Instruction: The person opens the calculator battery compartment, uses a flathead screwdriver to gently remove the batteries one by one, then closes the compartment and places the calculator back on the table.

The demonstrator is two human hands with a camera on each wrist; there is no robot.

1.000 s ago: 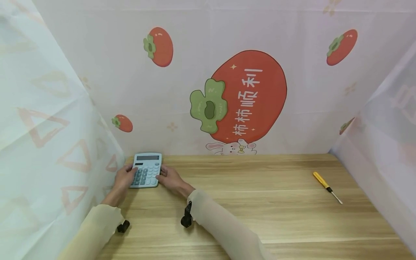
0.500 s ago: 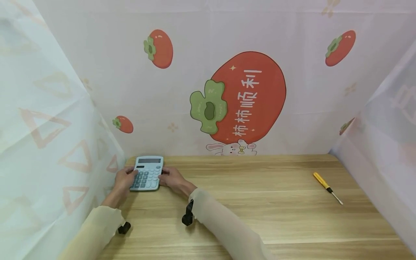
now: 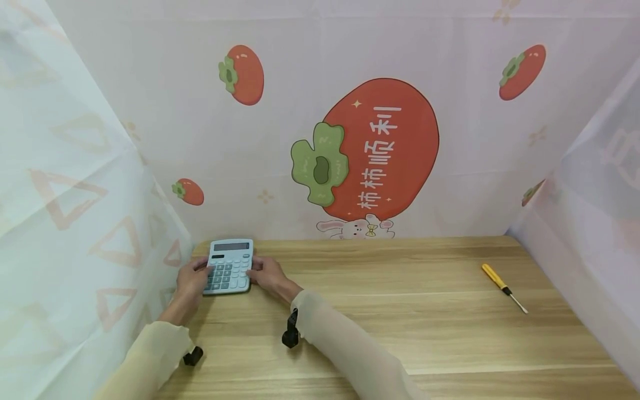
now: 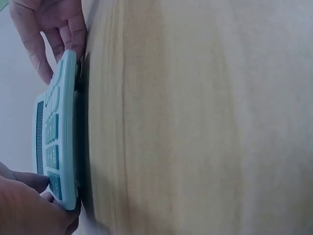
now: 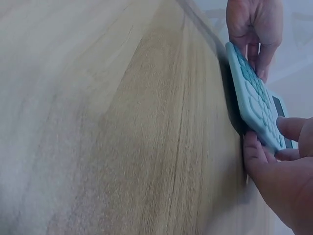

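A light blue calculator (image 3: 230, 266) with a dark display strip is at the back left of the wooden table. My left hand (image 3: 191, 280) grips its left side, thumb over the keys. On the opposite side, my right hand (image 3: 270, 276) pinches the edge, with its thumb on top and fingers underneath. In the left wrist view the calculator (image 4: 61, 132) appears edge-on, with a dark shadow gap between its underside and the tabletop. The right wrist view shows fingertips of the right hand (image 5: 288, 169) tucked beneath the lower corner of the calculator (image 5: 254, 98).
A screwdriver (image 3: 502, 286) with a yellow handle lies on the right part of the wooden table (image 3: 380, 322). White sheets printed with persimmons (image 3: 385, 150) form a wall at the back, and further sheets stand at both sides.
The calculator, held by both hands, has shifted slightly right and a little toward the viewer. The grip of both hands looks the same, and the screwdriver stays put.
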